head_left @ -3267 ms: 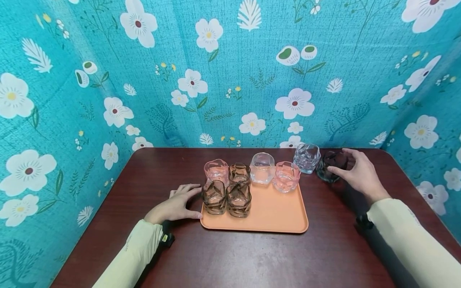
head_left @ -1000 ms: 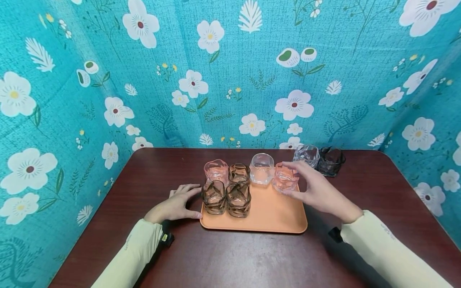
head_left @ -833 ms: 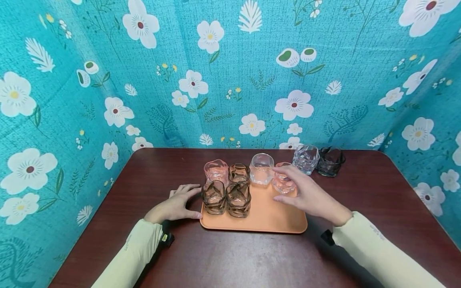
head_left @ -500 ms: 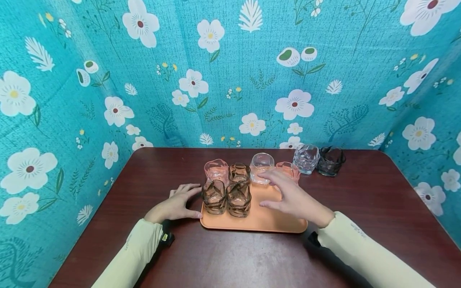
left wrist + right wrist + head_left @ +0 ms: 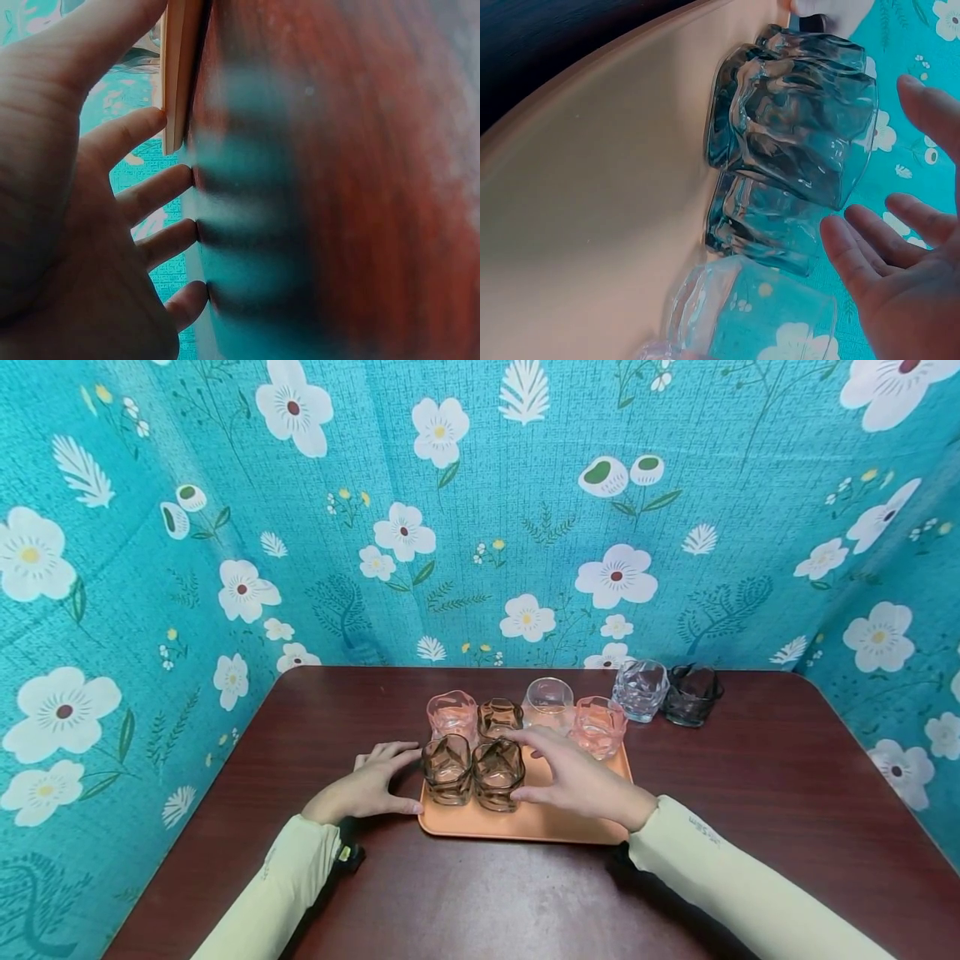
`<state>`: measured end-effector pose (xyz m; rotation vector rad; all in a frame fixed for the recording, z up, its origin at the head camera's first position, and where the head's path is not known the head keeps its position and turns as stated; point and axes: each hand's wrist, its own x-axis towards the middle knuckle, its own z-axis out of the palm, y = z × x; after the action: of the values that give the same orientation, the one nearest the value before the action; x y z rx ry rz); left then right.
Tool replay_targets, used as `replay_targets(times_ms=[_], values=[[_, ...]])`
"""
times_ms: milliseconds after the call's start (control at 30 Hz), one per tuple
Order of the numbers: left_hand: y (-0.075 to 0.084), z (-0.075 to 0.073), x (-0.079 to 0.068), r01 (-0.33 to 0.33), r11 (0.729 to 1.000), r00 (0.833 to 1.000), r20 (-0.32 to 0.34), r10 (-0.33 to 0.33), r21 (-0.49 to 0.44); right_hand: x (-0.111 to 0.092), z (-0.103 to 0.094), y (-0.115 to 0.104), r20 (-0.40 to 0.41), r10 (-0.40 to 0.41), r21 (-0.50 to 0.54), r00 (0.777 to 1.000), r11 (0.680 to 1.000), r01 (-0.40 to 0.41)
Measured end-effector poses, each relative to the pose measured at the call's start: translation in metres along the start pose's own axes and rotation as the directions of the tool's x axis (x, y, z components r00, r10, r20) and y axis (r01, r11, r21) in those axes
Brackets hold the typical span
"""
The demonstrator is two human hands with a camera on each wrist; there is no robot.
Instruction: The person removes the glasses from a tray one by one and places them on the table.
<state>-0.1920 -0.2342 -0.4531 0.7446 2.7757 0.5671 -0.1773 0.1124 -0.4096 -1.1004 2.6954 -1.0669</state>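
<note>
My left hand (image 5: pixel 367 787) rests beside the left edge of an orange tray (image 5: pixel 558 831), fingers extended; the left wrist view shows fingertips at the tray's rim (image 5: pixel 174 82) and on the table. My right hand (image 5: pixel 581 781) reaches over the tray with thumb and fingers spread around the front-right brown glass (image 5: pixel 497 777), its fingertips close to it. In the right wrist view that brown glass (image 5: pixel 795 127) stands upright, with a gap to the thumb. Next to it is another brown glass (image 5: pixel 447 772); behind them stand a pink glass (image 5: pixel 452 714) and a third brown glass (image 5: pixel 500 717).
At the tray's back right are a clear glass (image 5: pixel 549 697) and a second pink glass (image 5: pixel 600 727). Beyond the tray, a clear faceted glass (image 5: pixel 640 689) and a dark grey glass (image 5: pixel 692 693) stand on the dark wooden table (image 5: pixel 750 760). A floral curtain (image 5: pixel 480 527) borders the table.
My right hand has left the dark grey glass at the back right and moved left past the pink and clear glasses to the front-right brown glass. My left hand has stayed put.
</note>
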Motion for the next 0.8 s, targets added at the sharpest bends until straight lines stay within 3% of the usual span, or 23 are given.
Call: replay_targets(times_ms=[333, 800], values=[[0.0, 0.0, 0.0, -0.001, 1.0, 1.0, 0.001, 0.001, 0.007, 0.004, 0.003, -0.006, 0.009, 0.007, -0.022, 1.0, 1.0, -0.007], [-0.002, 0.001, 0.001, -0.019, 1.0, 1.0, -0.006, 0.019, 0.001, 0.01, 0.012, -0.008, -0.036, 0.008, -0.116, 0.999, 0.993, -0.013]])
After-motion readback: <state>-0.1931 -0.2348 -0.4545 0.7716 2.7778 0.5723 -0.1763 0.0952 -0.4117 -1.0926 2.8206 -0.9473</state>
